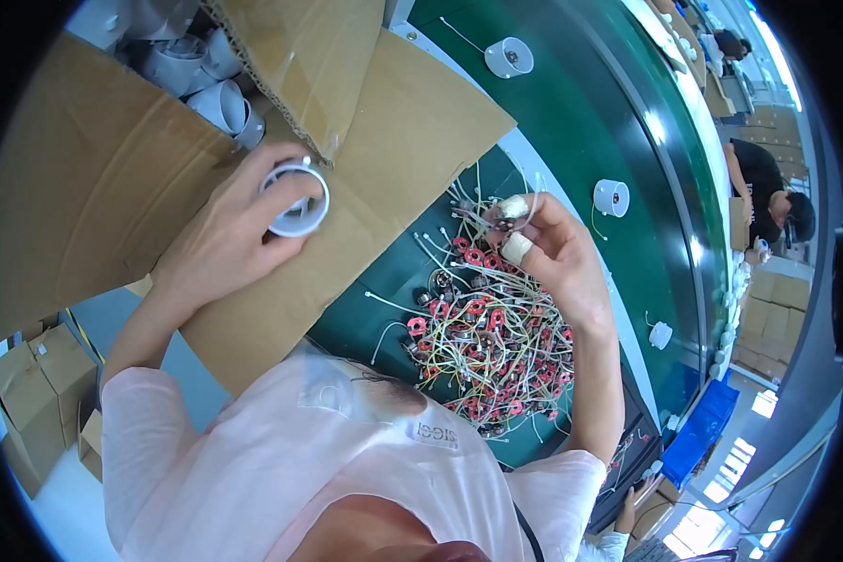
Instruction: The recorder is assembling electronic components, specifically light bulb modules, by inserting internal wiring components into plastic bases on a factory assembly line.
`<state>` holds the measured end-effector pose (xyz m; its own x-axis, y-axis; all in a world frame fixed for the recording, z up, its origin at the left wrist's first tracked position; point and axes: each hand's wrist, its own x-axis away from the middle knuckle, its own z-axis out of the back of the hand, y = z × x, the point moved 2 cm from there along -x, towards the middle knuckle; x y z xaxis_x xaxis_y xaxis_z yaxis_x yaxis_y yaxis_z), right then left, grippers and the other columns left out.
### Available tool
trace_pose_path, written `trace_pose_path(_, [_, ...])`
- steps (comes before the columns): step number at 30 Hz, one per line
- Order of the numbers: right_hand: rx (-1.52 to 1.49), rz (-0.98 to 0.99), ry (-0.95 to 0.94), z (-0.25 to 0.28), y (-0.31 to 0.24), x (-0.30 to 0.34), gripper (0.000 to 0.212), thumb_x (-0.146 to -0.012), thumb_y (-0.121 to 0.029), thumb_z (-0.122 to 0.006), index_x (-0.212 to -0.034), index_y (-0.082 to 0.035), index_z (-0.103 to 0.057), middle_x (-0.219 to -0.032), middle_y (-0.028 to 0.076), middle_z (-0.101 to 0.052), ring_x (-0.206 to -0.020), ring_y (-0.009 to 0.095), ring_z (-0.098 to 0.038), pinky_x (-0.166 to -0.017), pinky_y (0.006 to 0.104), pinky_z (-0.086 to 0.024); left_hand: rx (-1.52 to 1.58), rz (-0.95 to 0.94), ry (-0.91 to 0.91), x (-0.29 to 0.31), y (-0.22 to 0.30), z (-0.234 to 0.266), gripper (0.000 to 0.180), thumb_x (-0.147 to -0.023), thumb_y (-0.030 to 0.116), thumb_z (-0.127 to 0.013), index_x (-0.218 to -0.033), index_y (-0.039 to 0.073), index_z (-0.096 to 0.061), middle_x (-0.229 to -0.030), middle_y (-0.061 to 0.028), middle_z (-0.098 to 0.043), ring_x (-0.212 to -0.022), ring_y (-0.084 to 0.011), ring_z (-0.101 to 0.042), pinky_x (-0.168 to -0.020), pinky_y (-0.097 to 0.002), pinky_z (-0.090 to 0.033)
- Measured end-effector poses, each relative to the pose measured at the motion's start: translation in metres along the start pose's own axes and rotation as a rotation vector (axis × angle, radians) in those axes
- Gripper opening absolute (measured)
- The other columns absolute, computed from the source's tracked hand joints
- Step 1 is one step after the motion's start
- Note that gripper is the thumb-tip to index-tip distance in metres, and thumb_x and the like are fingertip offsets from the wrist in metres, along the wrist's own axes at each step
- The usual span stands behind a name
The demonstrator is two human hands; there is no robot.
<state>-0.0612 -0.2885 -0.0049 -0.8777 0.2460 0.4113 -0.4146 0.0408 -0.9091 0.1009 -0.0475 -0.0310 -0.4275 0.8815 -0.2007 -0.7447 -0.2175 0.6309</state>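
Note:
My left hand [225, 220] is closed round a white, cup-like plastic housing [302, 230], with its open end up and a finger inside the rim. It holds the housing just over a flat cardboard flap [403, 150]. To the right, my right hand [567, 262] pinches a small dark part with a wire [508, 225], apparently a little motor; the fingers partly hide it. White tape wraps two of its fingertips. Below that hand lies a heap of small motors [487, 347] with red pieces and tangled pale wires, on a green surface.
A large carton [94, 178] of white housings [220, 105] stands at left. Beyond the heap runs a green conveyor belt [571, 122] carrying several spaced housings [612, 198]. A blue bin [702, 431] sits far right. A co-worker [768, 187] bends across the belt; another person's hand [628, 510] shows lower right.

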Motion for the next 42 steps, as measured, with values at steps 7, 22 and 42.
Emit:
trace_pose_path(7, [0.347,0.276,0.251,-0.013,-0.013,0.012,0.064,-0.077,-0.003,-0.061,-0.133,-0.002,-0.029,-0.090,0.011,-0.061,-0.087,0.017,-0.059,-0.077,0.0310,-0.046,0.512,0.145,0.022,0.002,0.012,-0.017,0.056,-0.067,0.007,-0.074,-0.115,0.009,-0.044,-0.111,-0.0075,-0.052,-0.101,-0.0256,-0.055,-0.083,-0.0343,-0.045])
trace_pose_path(22, [-0.179,0.382,0.192,-0.011,-0.024,0.035,0.068,-0.074,-0.006,-0.068,-0.131,0.001,-0.032,-0.091,0.016,-0.061,-0.080,0.021,-0.063,-0.067,0.0305,-0.052,0.698,-0.006,-0.181,-0.028,0.021,-0.036,0.051,-0.069,0.000,-0.067,-0.114,0.007,-0.046,-0.113,-0.0068,-0.049,-0.105,-0.0197,-0.052,-0.088,-0.0301,-0.042])
trace_pose_path(42, [-0.918,0.120,-0.035,-0.034,0.008,0.037,0.042,-0.081,-0.016,-0.065,-0.116,0.000,-0.048,-0.097,0.020,-0.057,-0.074,0.019,-0.061,-0.046,0.0223,-0.047,0.568,-0.047,-0.107,-0.029,0.017,-0.030,0.069,-0.063,0.000,-0.077,-0.116,0.008,-0.034,-0.124,-0.0140,-0.035,-0.104,-0.0165,-0.049,-0.089,-0.0288,-0.040])
